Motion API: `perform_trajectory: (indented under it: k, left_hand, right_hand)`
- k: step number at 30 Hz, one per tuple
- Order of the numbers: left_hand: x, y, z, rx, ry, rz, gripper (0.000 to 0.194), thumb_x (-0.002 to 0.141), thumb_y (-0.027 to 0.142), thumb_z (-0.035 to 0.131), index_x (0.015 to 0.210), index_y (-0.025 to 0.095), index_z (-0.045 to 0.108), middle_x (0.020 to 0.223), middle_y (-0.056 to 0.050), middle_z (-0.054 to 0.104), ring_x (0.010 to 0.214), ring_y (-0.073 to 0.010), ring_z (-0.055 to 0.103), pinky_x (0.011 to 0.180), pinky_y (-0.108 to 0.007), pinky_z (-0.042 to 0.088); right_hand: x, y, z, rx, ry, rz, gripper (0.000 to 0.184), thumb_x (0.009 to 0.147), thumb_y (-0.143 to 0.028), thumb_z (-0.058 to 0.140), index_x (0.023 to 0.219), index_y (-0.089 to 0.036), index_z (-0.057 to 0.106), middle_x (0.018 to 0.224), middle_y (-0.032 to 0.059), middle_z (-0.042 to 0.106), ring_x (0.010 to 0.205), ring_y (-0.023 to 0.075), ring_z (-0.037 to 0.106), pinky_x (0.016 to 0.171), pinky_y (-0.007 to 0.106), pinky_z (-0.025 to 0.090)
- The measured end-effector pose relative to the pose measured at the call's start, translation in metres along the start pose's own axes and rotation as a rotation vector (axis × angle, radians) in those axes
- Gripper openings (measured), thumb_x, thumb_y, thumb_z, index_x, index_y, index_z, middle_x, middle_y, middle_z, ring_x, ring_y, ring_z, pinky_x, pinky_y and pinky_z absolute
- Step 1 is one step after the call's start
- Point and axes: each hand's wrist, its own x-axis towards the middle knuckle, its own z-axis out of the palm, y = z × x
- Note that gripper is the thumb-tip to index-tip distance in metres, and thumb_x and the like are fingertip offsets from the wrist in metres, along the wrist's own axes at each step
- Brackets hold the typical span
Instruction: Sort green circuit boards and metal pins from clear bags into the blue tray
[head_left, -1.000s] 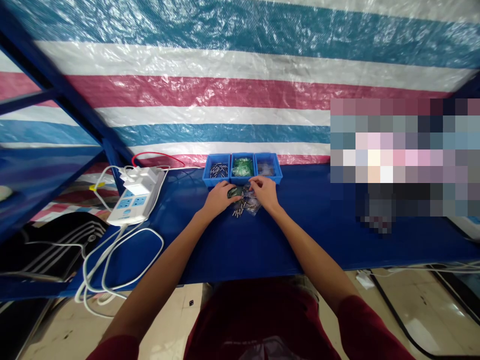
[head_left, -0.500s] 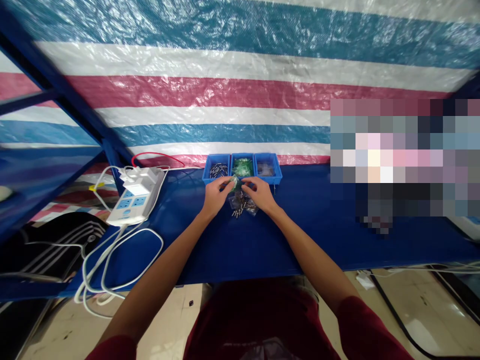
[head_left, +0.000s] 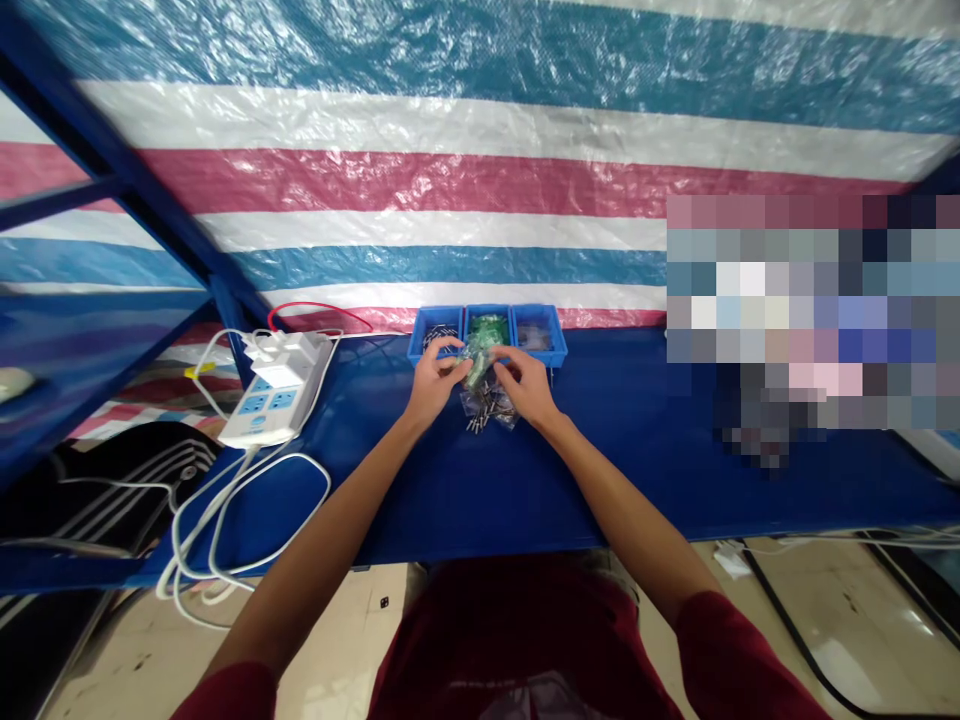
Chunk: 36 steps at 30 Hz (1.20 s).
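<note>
Three blue boxes (head_left: 561, 346) stand in a row on the table (head_left: 480, 500) in the head view, probably set there for a short reach. The left hand (head_left: 432, 390) and right hand (head_left: 532, 390) grasp a shiny green packet (head_left: 478, 370) with thumbs and fingertips, seemingly from opposite sides to steady it; the exact contact cannot be told. It is just in front of the middle box, beside loose metal pins (head_left: 480, 418) and clear bags (head_left: 507, 417), which lie close together. A striped sheet (head_left: 450, 180) behind the boxes limits movement past the far edge. The near edge is well apart from the pins; a power strip (head_left: 246, 430) and white cables (head_left: 327, 482) bound the left side
</note>
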Motion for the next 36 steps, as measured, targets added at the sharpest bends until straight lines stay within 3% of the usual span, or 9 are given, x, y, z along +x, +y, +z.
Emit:
perform_trajectory:
  k: [3,6,9,18,22,25,28,32,36]
  left_hand:
    - [0.001,-0.002,0.001,-0.08,-0.035,-0.043,0.048,0.073,0.047,0.078,0.107,0.022,0.055,0.058,0.006,0.058,0.049,-0.0113,0.053,0.052,-0.024,0.047]
    - [0.001,-0.003,0.001,-0.017,-0.054,-0.01,0.038,0.082,0.056,0.065,0.092,0.019,0.062,0.064,0.001,0.06,0.053,-0.0125,0.055,0.053,-0.025,0.047]
    - [0.0,-0.002,0.0,0.118,-0.03,0.116,0.05,0.086,0.063,0.054,0.076,0.016,0.066,0.087,-0.008,0.066,0.074,-0.0168,0.061,0.061,-0.026,0.049]
    - [-0.003,0.002,0.003,0.061,-0.033,0.035,0.04,0.07,0.05,0.076,0.086,0.016,0.065,0.076,-0.004,0.068,0.07,-0.0172,0.063,0.069,-0.029,0.053]
    - [-0.002,0.001,0.002,-0.043,0.037,0.011,0.04,0.072,0.042,0.077,0.098,0.021,0.055,0.056,0.007,0.056,0.048,-0.0111,0.055,0.054,-0.024,0.048]
    - [-0.001,0.0,0.001,-0.08,0.029,0.005,0.038,0.075,0.041,0.075,0.101,0.023,0.054,0.05,0.009,0.051,0.042,-0.0106,0.051,0.049,-0.023,0.044]
    - [0.001,0.0,-0.001,-0.008,-0.038,0.022,0.031,0.084,0.05,0.064,0.087,0.019,0.061,0.055,0.003,0.055,0.049,-0.0117,0.054,0.055,-0.026,0.047]
    - [0.003,-0.001,-0.003,0.147,-0.044,0.154,0.041,0.081,0.056,0.064,0.073,0.016,0.067,0.086,-0.007,0.065,0.078,-0.0169,0.061,0.069,-0.027,0.05]
    - [0.001,0.001,-0.002,0.188,-0.037,0.133,0.036,0.077,0.051,0.07,0.079,0.015,0.069,0.083,-0.005,0.067,0.077,-0.0176,0.063,0.07,-0.028,0.05]
  right_hand:
    - [-0.001,-0.001,-0.001,0.006,-0.065,-0.049,0.028,0.089,-0.036,0.054,0.113,-0.025,0.063,0.117,0.0084,0.064,0.077,0.0166,0.062,0.063,0.028,0.051]
    - [0.0,0.001,-0.001,-0.074,-0.042,-0.098,0.018,0.091,-0.035,0.055,0.095,-0.022,0.066,0.11,0.0091,0.064,0.085,0.0187,0.062,0.069,0.03,0.051]
    - [0.002,0.006,0.0,-0.109,0.015,-0.067,0.019,0.092,-0.033,0.052,0.085,-0.021,0.064,0.094,0.0071,0.066,0.081,0.0184,0.062,0.072,0.03,0.049]
    - [0.0,0.005,0.002,0.011,0.067,0.08,0.017,0.088,-0.034,0.056,0.094,-0.021,0.064,0.069,0.0,0.065,0.06,0.0158,0.06,0.066,0.029,0.05]
    - [-0.002,0.0,0.001,0.013,0.014,-0.019,0.025,0.092,-0.028,0.047,0.109,-0.024,0.064,0.098,0.0054,0.067,0.069,0.0151,0.063,0.066,0.03,0.053]
    - [-0.001,0.0,0.001,-0.05,-0.018,-0.11,0.019,0.088,-0.026,0.053,0.101,-0.024,0.068,0.122,0.0096,0.06,0.085,0.0176,0.064,0.069,0.031,0.054]
    - [0.001,0.003,0.002,-0.076,-0.008,-0.124,0.015,0.089,-0.028,0.054,0.089,-0.021,0.067,0.106,0.0095,0.065,0.089,0.0197,0.063,0.075,0.033,0.053]
    - [0.0,0.006,0.005,0.013,0.031,0.011,0.016,0.089,-0.034,0.055,0.084,-0.02,0.063,0.074,0.0028,0.064,0.068,0.0171,0.062,0.069,0.031,0.051]
    - [-0.001,0.006,0.005,0.182,0.017,0.107,0.022,0.085,-0.033,0.061,0.104,-0.022,0.061,0.07,-0.0021,0.063,0.056,0.0146,0.06,0.06,0.028,0.051]
